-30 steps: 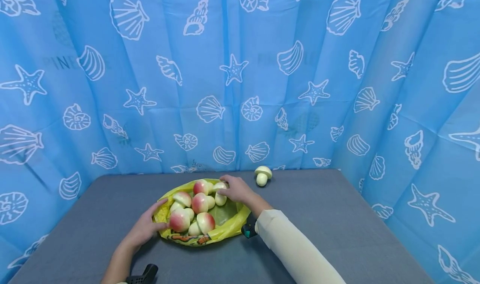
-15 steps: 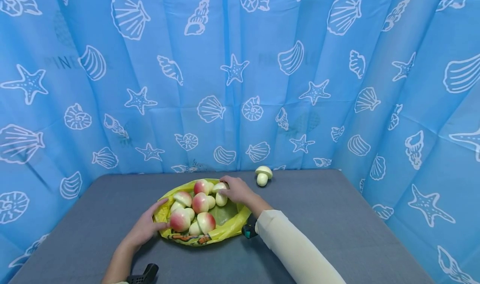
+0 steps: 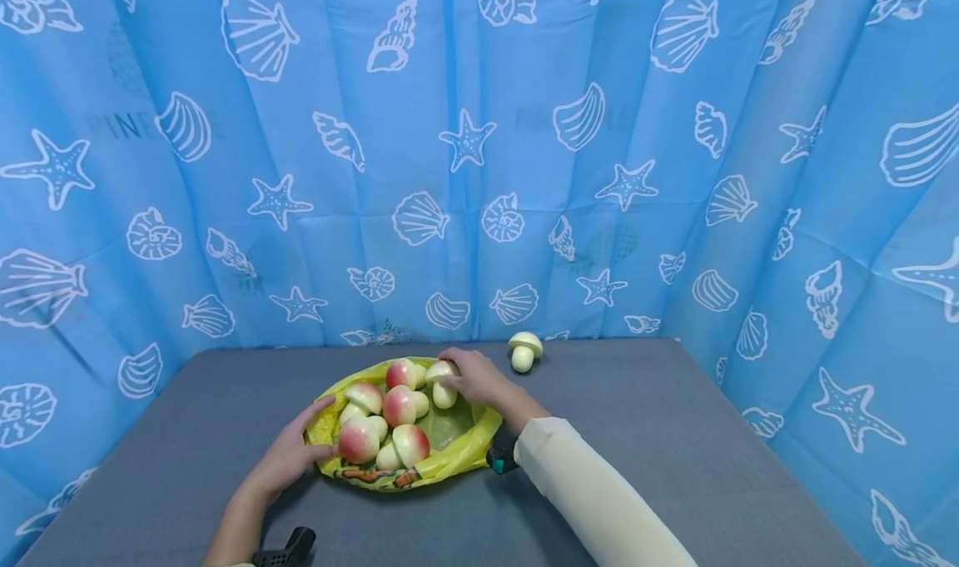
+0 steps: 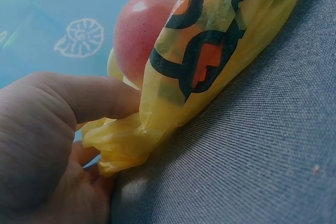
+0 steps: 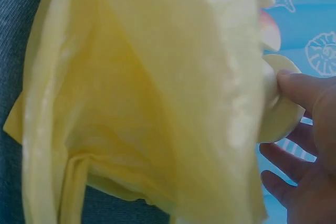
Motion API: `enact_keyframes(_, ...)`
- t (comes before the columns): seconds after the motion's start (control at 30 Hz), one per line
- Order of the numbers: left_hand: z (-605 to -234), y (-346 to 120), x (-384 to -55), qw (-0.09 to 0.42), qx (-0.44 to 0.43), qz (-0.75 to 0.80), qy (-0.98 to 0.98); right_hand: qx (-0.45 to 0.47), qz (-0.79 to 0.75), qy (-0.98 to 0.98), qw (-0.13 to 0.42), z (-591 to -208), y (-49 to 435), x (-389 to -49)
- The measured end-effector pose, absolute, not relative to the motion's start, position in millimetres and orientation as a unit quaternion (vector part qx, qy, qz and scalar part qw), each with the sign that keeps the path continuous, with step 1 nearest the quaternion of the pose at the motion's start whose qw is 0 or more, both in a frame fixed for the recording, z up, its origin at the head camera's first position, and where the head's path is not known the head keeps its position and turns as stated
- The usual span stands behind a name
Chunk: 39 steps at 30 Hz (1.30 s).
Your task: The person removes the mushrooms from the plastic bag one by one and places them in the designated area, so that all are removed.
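The right hand [image 3: 478, 380] is pinching a pale mushroom [image 3: 445, 396] with thumb and fingers at the far right of the yellow bag [image 3: 457, 464], the stem pointing toward the person. The left hand [image 3: 288, 457] is holding the bag's left edge. A loose mushroom [image 3: 523, 359] is lying on the table [image 3: 637, 450], apart from the bag, beyond its far right rim, its stem also pointing personward; the right hand is sitting nearer to it.
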<state>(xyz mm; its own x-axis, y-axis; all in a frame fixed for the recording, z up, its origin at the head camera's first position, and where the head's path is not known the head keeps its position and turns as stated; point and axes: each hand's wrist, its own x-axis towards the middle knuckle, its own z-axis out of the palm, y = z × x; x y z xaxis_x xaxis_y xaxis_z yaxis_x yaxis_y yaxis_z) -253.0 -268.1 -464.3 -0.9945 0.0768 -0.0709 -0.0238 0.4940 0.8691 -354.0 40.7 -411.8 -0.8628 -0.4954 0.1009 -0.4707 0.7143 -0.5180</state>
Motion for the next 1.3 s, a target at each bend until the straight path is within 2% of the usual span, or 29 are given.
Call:
enact_keyframes(0.67, -462, -267, -253, 0.061, 0.003, 0.501, 0.863, -0.276, -0.323, 0.903, -0.071, -384, 74, -348)
enact_keyframes(1.3, -463, -268, -252, 0.063, 0.005, 0.501, 0.863, -0.242, -0.365, 0.894, -0.100, -407, 120, -340)
